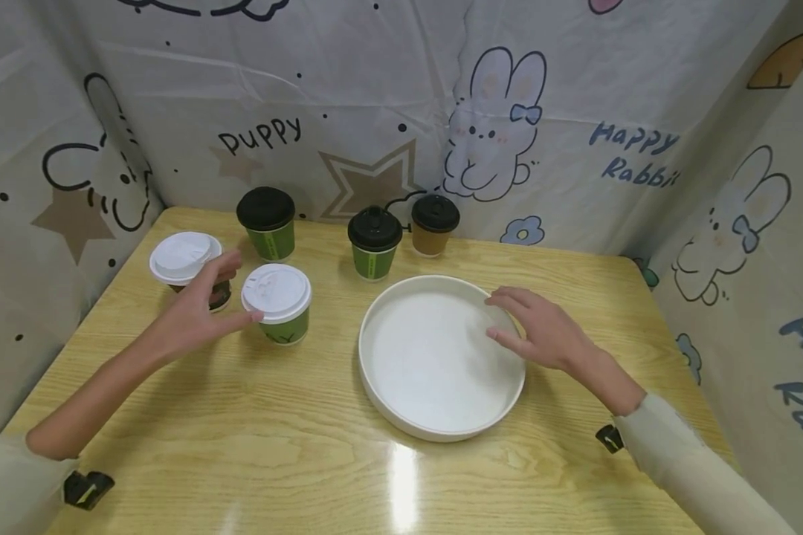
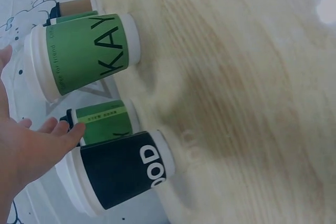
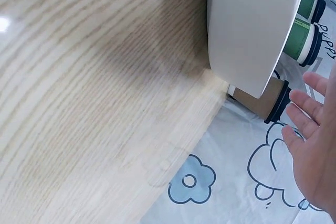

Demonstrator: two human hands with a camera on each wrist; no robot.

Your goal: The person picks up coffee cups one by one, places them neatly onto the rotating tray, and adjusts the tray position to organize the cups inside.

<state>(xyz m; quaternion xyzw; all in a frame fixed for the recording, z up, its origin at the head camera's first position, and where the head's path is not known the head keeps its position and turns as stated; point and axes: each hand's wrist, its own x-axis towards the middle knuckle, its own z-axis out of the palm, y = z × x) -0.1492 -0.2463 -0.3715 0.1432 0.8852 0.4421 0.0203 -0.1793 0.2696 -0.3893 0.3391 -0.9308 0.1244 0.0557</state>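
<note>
My left hand (image 1: pixel 199 312) reaches out with fingers and thumb spread, between two paper cups with white lids. The thumb overlaps the lid edge of the green cup (image 1: pixel 285 330), lettered "KAY" in the left wrist view. Behind the fingers, partly hidden, stands the dark cup (image 2: pixel 123 169) with white letters. Over the right rim of a round white tray (image 1: pixel 435 364) hovers my right hand (image 1: pixel 542 327), its fingers spread and holding nothing. The tray's inside is bare.
Along the back stand a green cup (image 1: pixel 271 242) with a black lid, another green cup (image 1: pixel 372 261) with a raised black lid, and a brown cup (image 1: pixel 431 242) with a black lid. A printed curtain (image 1: pixel 375 89) encloses the wooden table (image 1: pixel 294 438) at the back and sides.
</note>
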